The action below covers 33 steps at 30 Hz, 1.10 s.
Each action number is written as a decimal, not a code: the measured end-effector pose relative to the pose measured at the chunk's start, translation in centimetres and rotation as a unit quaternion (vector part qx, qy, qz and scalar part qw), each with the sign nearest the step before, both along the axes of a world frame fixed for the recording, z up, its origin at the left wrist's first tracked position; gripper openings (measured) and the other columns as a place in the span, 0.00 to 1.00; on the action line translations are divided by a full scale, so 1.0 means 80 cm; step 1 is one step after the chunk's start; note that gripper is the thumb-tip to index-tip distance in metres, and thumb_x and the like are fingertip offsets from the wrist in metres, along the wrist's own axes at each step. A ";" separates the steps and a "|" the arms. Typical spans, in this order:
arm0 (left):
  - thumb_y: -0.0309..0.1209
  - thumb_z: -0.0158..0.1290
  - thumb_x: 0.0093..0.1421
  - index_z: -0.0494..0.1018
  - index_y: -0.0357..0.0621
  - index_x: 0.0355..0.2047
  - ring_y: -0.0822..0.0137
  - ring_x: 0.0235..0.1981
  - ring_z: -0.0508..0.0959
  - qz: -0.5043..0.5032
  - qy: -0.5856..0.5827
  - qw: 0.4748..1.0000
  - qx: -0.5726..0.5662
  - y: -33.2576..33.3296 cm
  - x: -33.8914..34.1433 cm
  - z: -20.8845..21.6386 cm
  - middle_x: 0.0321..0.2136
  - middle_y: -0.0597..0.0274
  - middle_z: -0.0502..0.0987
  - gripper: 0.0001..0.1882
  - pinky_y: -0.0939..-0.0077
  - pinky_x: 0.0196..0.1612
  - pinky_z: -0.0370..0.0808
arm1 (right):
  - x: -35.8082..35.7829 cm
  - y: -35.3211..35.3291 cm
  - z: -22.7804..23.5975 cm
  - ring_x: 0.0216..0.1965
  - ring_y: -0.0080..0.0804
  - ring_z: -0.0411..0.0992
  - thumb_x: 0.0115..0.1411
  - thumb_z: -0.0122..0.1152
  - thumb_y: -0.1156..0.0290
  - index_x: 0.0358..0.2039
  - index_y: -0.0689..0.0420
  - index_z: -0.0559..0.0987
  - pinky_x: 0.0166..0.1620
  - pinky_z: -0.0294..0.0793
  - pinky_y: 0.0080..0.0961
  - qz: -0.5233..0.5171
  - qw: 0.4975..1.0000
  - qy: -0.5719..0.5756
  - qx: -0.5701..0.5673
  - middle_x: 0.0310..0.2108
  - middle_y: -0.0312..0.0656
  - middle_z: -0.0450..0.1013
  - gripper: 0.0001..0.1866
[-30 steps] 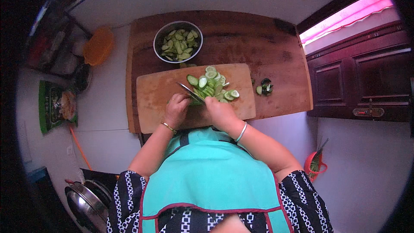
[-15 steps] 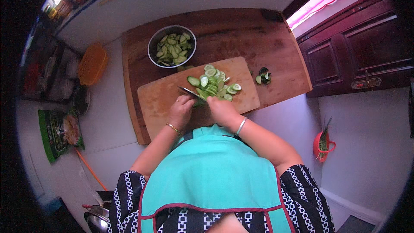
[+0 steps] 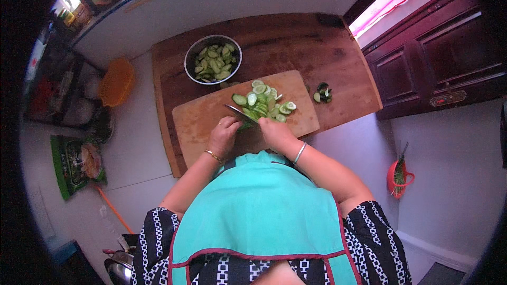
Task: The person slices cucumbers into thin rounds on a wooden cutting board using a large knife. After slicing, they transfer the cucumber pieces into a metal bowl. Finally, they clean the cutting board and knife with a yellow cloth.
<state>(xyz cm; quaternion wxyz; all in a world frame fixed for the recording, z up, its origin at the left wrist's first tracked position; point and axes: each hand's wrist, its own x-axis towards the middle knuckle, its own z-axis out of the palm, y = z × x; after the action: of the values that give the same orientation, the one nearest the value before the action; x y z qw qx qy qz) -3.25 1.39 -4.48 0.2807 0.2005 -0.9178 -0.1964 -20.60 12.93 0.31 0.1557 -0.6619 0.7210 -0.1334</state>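
My right hand (image 3: 278, 135) is closed round the handle of a kitchen knife (image 3: 241, 113). Its blade points up and left over the near part of a wooden cutting board (image 3: 198, 121). My left hand (image 3: 222, 137) has its fingers curled at a green piece of cucumber (image 3: 245, 125), just on the near side of the blade; the hand partly hides it. Sliced cucumber (image 3: 260, 101) lies in a loose heap beyond the knife. Behind the board, a metal bowl (image 3: 187, 66) holds many more cucumber slices.
The board rests on a brown wooden table (image 3: 285, 37). Dark green cucumber scraps (image 3: 323, 94) lie right of it. A red basket (image 3: 393, 182) hangs on the right wall, and an orange basket (image 3: 117, 82) is at left. A dark red door (image 3: 438, 58) stands at far right.
The whole view has shifted slightly. On the board, the knife and both hands stay nearly where they were, and the slice heap looks the same.
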 end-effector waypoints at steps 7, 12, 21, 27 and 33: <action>0.24 0.49 0.49 0.75 0.44 0.33 0.56 0.39 0.75 0.018 -0.002 1.000 0.009 0.003 0.006 0.002 0.36 0.58 0.75 0.11 0.68 0.41 0.74 | 0.015 -0.006 0.047 0.27 0.53 0.74 0.55 0.47 0.75 0.33 0.60 0.66 0.27 0.74 0.44 0.018 0.999 0.041 0.016 0.29 0.52 0.72 0.05; 0.24 0.49 0.48 0.75 0.43 0.33 0.55 0.39 0.75 0.016 0.009 1.000 -0.011 0.001 0.003 -0.001 0.36 0.57 0.75 0.11 0.67 0.41 0.74 | 0.002 -0.007 -0.001 0.28 0.54 0.74 0.55 0.46 0.74 0.33 0.61 0.66 0.28 0.74 0.45 0.000 1.000 0.021 0.013 0.29 0.53 0.72 0.06; 0.24 0.49 0.48 0.75 0.44 0.33 0.56 0.38 0.75 0.040 -0.027 0.999 -0.003 0.001 0.008 -0.001 0.36 0.58 0.75 0.11 0.67 0.39 0.75 | 0.014 -0.015 0.035 0.27 0.56 0.73 0.54 0.47 0.75 0.34 0.61 0.66 0.30 0.73 0.46 0.022 0.999 0.023 0.029 0.28 0.54 0.72 0.07; 0.23 0.49 0.48 0.75 0.44 0.33 0.56 0.38 0.75 0.014 0.040 0.999 -0.018 -0.006 0.007 -0.011 0.35 0.57 0.75 0.11 0.67 0.39 0.75 | 0.007 -0.015 0.003 0.28 0.56 0.73 0.54 0.48 0.73 0.34 0.61 0.66 0.30 0.73 0.46 -0.011 1.000 -0.001 0.011 0.28 0.55 0.72 0.07; 0.23 0.49 0.49 0.75 0.44 0.32 0.55 0.39 0.75 0.034 0.006 0.999 0.000 0.005 0.008 0.011 0.35 0.57 0.75 0.10 0.67 0.41 0.74 | 0.020 -0.013 0.049 0.30 0.55 0.74 0.57 0.44 0.74 0.35 0.61 0.65 0.30 0.73 0.46 0.020 0.999 0.012 0.048 0.30 0.57 0.72 0.06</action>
<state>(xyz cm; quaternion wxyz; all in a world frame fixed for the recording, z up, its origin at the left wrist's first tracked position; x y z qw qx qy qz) -2.59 1.78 -3.56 0.2928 0.2301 -0.9089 -0.1879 -19.01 11.85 4.21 0.1816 -0.6693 0.7151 -0.0874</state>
